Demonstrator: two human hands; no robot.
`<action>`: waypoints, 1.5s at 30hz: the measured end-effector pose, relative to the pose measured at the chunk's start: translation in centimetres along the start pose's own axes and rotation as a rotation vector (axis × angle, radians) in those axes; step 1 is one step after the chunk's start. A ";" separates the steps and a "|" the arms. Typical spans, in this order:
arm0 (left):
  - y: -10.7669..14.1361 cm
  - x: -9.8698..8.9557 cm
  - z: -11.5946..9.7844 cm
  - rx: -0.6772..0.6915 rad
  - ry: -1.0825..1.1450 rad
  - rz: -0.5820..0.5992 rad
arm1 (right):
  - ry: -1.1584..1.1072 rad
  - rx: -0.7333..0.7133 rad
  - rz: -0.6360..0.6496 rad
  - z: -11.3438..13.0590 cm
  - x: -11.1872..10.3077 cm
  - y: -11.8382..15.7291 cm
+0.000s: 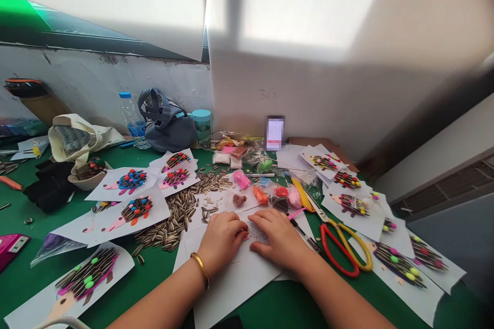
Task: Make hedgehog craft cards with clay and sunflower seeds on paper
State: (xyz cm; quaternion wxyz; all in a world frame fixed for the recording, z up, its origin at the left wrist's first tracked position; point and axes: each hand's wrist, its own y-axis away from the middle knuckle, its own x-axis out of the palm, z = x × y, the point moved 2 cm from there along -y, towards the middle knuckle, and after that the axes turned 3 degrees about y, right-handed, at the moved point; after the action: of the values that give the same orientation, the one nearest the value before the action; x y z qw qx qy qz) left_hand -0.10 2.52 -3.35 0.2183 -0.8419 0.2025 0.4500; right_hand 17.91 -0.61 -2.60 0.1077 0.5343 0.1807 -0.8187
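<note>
Paper sheet (231, 290) pressed flat. I see left hand (221, 240), right hand (280, 239) open, palms down, holding nothing; even pressure steadies sheet. Red-yellow scissors (327, 253) nearby.

Bright window (304, 5) glare above; frame edges warped, blurred.

Head-worn camera faces forward, downward; near left hand (221, 239) and right hand (280, 236).
</note>
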 end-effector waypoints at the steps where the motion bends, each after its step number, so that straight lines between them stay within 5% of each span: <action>1: 0.0 0.0 0.0 0.001 0.001 -0.005 | 0.000 -0.001 0.000 0.0 0.0 0.0; 16: -0.1 -0.2 1.2 -0.146 0.199 -0.105 | 0.057 -0.165 -0.114 0.7 -0.2 0.0; 32: -0.1 -0.1 1.1 -0.148 0.177 -0.068 | 0.031 -0.158 -0.103 0.8 0.0 -0.1; 38: -0.1 -0.1 1.1 -0.128 0.166 -0.073 | 0.192 0.161 -0.415 -3.5 -1.2 -0.3; 41: -0.1 -0.2 1.1 -0.134 0.152 -0.072 | 0.276 0.290 -0.391 -5.2 -1.3 -0.5; 45: 0.0 -0.5 1.0 -0.087 0.150 -0.106 | 0.289 0.281 -0.421 -5.0 -1.7 -0.5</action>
State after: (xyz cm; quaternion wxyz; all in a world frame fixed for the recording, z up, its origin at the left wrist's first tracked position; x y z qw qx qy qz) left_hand -0.98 3.10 -3.43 0.1892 -0.8914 0.1536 0.3820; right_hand 22.61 1.88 -2.78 -0.1666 0.6059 0.1859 -0.7554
